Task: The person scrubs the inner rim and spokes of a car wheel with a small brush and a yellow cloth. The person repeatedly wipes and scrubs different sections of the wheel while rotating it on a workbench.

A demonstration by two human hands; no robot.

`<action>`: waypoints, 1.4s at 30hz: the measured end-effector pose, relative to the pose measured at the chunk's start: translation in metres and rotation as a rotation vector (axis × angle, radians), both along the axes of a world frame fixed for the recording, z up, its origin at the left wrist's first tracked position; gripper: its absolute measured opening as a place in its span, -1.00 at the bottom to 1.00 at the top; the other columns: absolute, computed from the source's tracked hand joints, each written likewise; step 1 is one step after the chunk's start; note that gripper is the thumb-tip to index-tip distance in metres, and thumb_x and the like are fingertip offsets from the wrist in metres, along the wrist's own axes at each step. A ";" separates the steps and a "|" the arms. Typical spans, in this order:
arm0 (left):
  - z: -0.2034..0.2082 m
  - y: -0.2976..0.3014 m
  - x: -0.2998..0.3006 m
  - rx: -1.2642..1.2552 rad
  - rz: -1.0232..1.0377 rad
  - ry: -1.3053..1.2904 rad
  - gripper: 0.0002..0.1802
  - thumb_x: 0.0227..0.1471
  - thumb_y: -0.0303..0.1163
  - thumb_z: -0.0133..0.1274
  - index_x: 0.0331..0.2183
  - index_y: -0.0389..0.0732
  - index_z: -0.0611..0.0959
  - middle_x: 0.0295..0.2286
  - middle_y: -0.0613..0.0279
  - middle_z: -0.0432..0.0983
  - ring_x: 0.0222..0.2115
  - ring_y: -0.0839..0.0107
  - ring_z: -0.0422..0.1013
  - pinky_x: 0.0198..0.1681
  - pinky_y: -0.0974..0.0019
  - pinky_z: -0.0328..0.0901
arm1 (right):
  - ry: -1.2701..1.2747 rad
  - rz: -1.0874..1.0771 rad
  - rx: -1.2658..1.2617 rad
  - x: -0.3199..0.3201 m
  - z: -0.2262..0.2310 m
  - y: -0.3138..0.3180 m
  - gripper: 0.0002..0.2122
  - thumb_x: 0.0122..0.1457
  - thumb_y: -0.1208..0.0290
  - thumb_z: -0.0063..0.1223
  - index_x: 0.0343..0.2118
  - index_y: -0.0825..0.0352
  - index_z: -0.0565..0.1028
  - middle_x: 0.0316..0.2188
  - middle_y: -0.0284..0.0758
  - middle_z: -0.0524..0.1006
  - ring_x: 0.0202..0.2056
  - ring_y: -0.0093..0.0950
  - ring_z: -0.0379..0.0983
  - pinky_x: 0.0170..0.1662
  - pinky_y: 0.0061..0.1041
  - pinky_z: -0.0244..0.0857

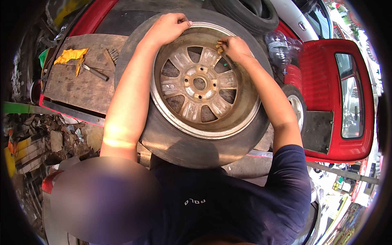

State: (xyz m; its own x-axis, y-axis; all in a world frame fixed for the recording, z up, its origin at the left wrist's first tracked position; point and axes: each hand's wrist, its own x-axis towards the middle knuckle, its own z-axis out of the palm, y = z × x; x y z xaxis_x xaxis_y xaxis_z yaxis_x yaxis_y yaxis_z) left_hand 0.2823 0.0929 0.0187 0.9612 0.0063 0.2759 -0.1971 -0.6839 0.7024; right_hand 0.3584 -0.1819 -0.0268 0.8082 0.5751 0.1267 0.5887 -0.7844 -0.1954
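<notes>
A tire (pixel 183 153) with a dull alloy wheel rim (pixel 200 110) lies flat in front of me, its hollow inner side facing up. My left hand (pixel 168 29) rests at its far left, fingers bent and fingertips closed at the rim's upper edge. Inside the rim's far right, my right hand (pixel 237 49) pinches a small yellow-brown scrap (pixel 221 46) against or close to the inner wall. The scrap's material is unclear. Grime coats the rim's barrel and spokes.
On the wooden board (pixel 77 87) at left lie a yellow cloth (pixel 71 56), a dark-handled tool (pixel 96 72) and a bristle brush (pixel 112 56). Beyond are another tire (pixel 261 20) and clear plastic bottles (pixel 279 47). A red vehicle (pixel 322 81) stands right; rubble (pixel 81 139) lies lower left.
</notes>
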 end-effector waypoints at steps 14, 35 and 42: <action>0.002 0.005 -0.004 -0.025 0.008 0.029 -0.59 0.13 -0.09 0.08 -0.24 -0.27 0.69 -0.47 0.10 0.59 -0.39 0.32 0.49 -0.24 0.22 0.34 | -0.230 0.420 -0.409 -0.012 -0.089 -0.010 -0.79 0.07 0.49 -0.05 -0.34 0.43 0.60 -0.22 -0.15 0.58 -0.04 -0.22 0.44 0.05 -0.30 0.36; 0.010 0.003 -0.010 0.005 0.016 0.016 -0.59 0.13 -0.09 0.08 -0.23 -0.26 0.69 -0.46 0.10 0.60 -0.39 0.31 0.48 -0.24 0.22 0.34 | 0.342 0.175 -0.259 0.001 -0.049 -0.009 -0.66 -0.01 0.59 -0.01 -0.18 0.21 0.67 -0.21 -0.03 0.60 -0.14 -0.10 0.55 -0.01 -0.27 0.42; 0.006 0.003 -0.006 0.012 0.022 0.018 -0.59 0.13 -0.08 0.09 -0.25 -0.27 0.68 -0.46 0.11 0.59 -0.39 0.32 0.48 -0.24 0.22 0.34 | 0.184 0.238 0.018 -0.015 -0.077 0.000 -0.69 0.01 0.57 -0.01 -0.19 0.24 0.67 -0.21 -0.01 0.60 -0.14 -0.08 0.54 -0.02 -0.24 0.41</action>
State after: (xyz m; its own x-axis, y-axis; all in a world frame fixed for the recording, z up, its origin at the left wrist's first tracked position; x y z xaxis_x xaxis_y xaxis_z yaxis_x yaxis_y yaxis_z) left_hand 0.2763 0.0962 0.0247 0.9657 0.0245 0.2585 -0.1691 -0.6961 0.6977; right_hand 0.3434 -0.1820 -0.1035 0.6612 0.7502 0.0029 0.7091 -0.6238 -0.3287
